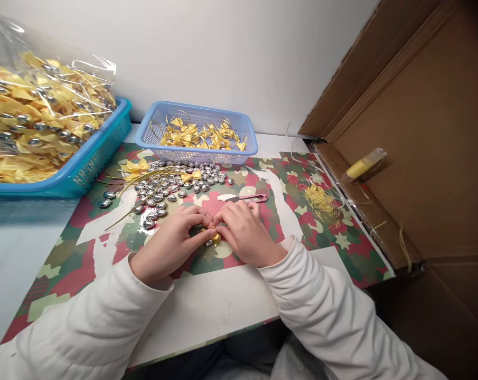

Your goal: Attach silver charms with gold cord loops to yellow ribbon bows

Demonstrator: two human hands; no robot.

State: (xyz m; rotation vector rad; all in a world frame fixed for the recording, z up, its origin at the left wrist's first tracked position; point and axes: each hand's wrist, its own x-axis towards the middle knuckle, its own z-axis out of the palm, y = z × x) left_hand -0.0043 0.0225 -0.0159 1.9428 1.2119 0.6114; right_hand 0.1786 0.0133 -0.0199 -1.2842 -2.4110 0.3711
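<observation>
Where both hands (213,232) pinch: bow (215,237), orientation hidden

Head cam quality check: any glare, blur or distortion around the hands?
Head view: even, soft light, only faint shadows under the left hand and right hand; both sharp, pinching a small yellow bow. Glare on the plastic bag at left and on the silver beads. Wide-angle bending shows along the table edge and the cardboard box.

Single head cam looks fwd and down, close over the table (207,311), wall behind, cardboard (429,158) at right.
</observation>
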